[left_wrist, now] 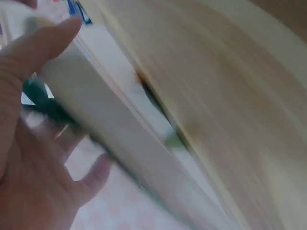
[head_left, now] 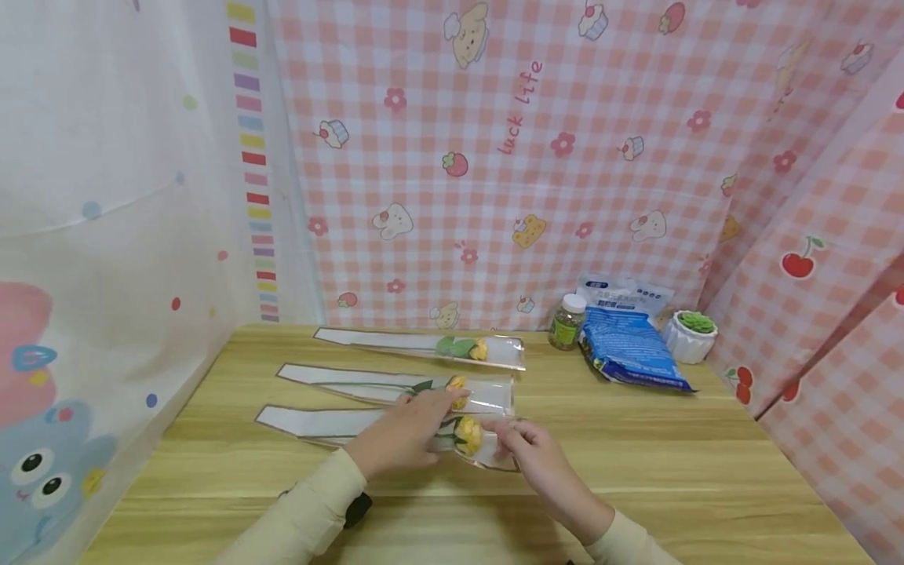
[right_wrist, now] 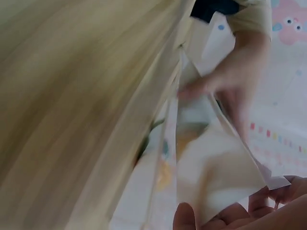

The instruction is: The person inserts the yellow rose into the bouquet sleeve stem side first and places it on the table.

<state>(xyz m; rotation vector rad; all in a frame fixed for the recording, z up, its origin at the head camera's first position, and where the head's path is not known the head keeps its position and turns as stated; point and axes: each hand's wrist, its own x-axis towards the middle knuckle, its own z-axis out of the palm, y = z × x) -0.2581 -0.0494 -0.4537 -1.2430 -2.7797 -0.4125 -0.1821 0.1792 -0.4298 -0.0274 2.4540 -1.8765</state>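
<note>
The nearest yellow flower [head_left: 468,435] lies inside a long tapered sleeve [head_left: 297,422], white with a clear front and a dark edge. My left hand [head_left: 399,434] grips this sleeve around the stem, just left of the bloom. In the left wrist view, its thumb lies over one side of the wrapper [left_wrist: 91,91] and the fingers are behind. My right hand [head_left: 540,463] pinches the sleeve's wide end. The right wrist view shows the thumb and fingers on the wrapper's rim [right_wrist: 225,187]. Motion blurs both wrist views.
Two more sleeved yellow flowers lie behind: a middle one [head_left: 321,375], partly covered by my left hand, and a far one [head_left: 479,349]. At the back right stand a white-capped jar [head_left: 567,323], a blue bag [head_left: 628,345] and a potted succulent [head_left: 690,337]. Patterned curtains [head_left: 424,235] enclose the wooden table [head_left: 671,471].
</note>
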